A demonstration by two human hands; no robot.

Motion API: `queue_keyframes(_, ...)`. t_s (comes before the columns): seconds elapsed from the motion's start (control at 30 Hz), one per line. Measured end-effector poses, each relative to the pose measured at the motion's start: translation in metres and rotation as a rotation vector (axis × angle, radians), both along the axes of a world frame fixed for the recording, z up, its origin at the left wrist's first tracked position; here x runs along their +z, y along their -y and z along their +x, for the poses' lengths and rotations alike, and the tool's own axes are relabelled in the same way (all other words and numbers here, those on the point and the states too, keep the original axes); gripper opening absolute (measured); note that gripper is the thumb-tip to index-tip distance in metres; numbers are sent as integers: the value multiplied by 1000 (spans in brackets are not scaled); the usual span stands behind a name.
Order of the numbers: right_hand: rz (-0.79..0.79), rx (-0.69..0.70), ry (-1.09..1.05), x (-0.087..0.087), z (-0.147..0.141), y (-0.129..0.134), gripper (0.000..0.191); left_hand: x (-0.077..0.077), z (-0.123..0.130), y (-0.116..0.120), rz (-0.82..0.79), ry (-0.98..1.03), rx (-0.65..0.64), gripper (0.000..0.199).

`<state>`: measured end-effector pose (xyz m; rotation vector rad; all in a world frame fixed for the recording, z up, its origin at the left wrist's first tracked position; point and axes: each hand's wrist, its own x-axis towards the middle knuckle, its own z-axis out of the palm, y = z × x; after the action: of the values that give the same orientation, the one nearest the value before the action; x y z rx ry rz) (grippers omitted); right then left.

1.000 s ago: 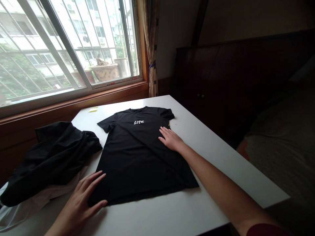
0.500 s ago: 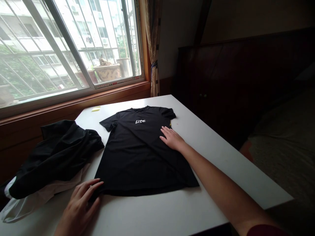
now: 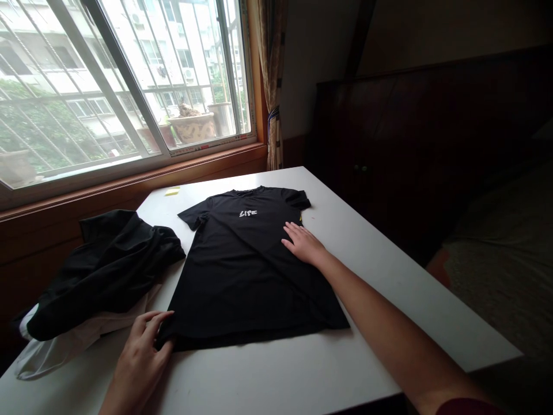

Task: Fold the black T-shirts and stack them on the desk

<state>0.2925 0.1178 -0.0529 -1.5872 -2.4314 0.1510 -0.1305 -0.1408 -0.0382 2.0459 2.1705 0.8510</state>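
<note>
A black T-shirt [image 3: 242, 276] lies spread out on the white table, its neck towards the window and a pale "2317"-like print on the chest. At its lower left corner my left hand [image 3: 142, 346] pinches the hem between thumb and fingers. My right hand [image 3: 302, 242] rests flat on the shirt's right side below the sleeve, fingers stretched out and holding nothing. A bit of yellow shows at the shirt's edge beside that hand.
Left of the shirt is a heap of black cloth [image 3: 112, 271] over white cloth [image 3: 60, 351]. The white table [image 3: 389, 276] has a yellow slip [image 3: 171, 191] at its far left. Behind are a window [image 3: 129, 86], a tied curtain [image 3: 273, 115] and a dark wooden cabinet [image 3: 371, 132].
My left hand has drawn the lower left corner of the T-shirt slightly left and towards me, straightening the hem. My right hand has stayed in place. The view has shifted slightly.
</note>
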Motion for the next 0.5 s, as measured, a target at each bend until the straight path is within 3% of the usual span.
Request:
queue_keyframes(0.17,-4,0,-12,0,2,1,68,-2,-5,2,12,-4,44,42)
queue_keyframes(0.37,5,1,-13,-1,4,3,69,15,-9,12,160,69,211,46)
queue_keyframes(0.5,12,2,-12,-1,4,5,68,22,-6,5,122,310,373,53)
